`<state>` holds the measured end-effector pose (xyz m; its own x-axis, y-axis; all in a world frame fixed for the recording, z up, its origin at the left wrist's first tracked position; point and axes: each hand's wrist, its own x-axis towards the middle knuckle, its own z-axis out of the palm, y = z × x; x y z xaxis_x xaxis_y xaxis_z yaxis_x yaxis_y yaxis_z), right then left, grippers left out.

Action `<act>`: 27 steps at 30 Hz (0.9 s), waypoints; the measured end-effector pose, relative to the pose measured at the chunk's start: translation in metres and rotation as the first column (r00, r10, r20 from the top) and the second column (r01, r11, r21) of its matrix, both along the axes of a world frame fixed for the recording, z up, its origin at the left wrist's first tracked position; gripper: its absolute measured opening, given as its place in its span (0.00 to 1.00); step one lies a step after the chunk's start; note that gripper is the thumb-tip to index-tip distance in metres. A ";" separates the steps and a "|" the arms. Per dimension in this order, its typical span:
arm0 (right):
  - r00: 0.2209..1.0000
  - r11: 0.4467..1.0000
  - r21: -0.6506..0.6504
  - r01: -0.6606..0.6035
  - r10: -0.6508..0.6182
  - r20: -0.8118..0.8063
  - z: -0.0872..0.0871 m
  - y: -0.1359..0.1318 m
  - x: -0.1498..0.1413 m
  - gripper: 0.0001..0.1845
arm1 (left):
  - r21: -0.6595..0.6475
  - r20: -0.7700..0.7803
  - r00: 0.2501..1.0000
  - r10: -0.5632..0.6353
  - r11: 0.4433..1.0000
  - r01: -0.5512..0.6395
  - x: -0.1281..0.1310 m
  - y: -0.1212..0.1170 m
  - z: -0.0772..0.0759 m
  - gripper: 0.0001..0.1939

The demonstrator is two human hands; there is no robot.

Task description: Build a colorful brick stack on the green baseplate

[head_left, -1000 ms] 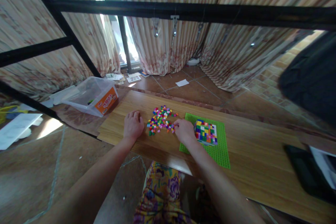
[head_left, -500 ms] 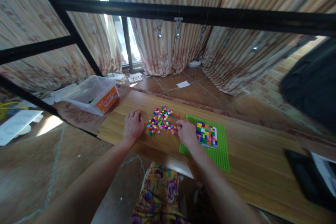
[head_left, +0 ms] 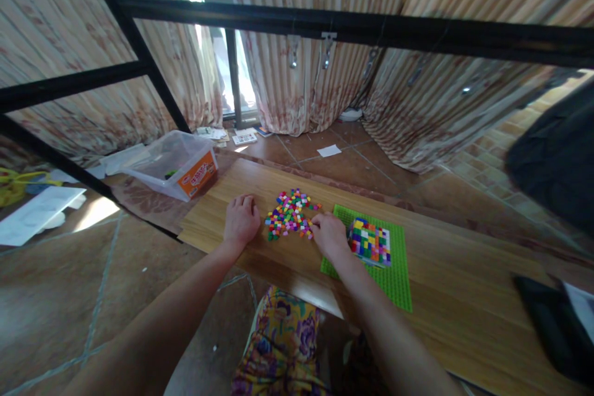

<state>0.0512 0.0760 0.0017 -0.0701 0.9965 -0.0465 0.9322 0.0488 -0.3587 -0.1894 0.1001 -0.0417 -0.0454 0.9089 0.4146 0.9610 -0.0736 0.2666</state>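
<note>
A loose pile of small colourful toy bricks [head_left: 290, 213] lies on the wooden table [head_left: 457, 266]. My left hand [head_left: 242, 221] rests on the wood just left of the pile, fingers curled in and apart from the bricks; no brick shows in it. At the pile's right edge, my right hand [head_left: 330, 235] has thumb and fingers pinched together. Whatever is between those fingertips is too small to make out. Partly under my right wrist is a green studded baseplate [head_left: 396, 284], and on it sits a square block of multicoloured bricks [head_left: 370, 241].
A clear plastic box [head_left: 160, 164] with an orange label stands beyond the table's left end. Dark metal bars [head_left: 260, 14] cross above the far side. A black flat object [head_left: 550, 315] lies at the right end. Papers [head_left: 329, 151] lie on the tiled floor.
The whole view has shifted slightly, so things appear a little further right. Both hands keep nearly the same places beside the pile, the right one still pinched at its edge.
</note>
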 end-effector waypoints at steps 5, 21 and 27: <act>1.000 0.999 0.030 0.011 -0.010 -0.014 0.006 -0.004 -0.004 0.12 | 0.007 0.004 1.000 -0.006 1.000 0.006 0.000 0.000 0.000 0.15; 0.962 0.991 0.107 0.084 -0.109 0.250 0.047 -0.043 0.115 0.14 | 0.000 -0.004 1.000 -0.009 1.000 0.009 -0.001 0.002 0.001 0.15; 0.913 0.999 -0.015 -0.034 0.037 0.406 0.053 -0.022 0.109 0.15 | -0.001 -0.005 1.000 -0.002 1.000 0.002 -0.001 0.002 0.002 0.16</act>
<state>0.1599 0.0541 0.0545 -0.0789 0.9932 -0.0856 0.9952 0.0834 0.0504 -0.1902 0.1019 -0.0402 -0.0417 0.9095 0.4136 0.9622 -0.0749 0.2617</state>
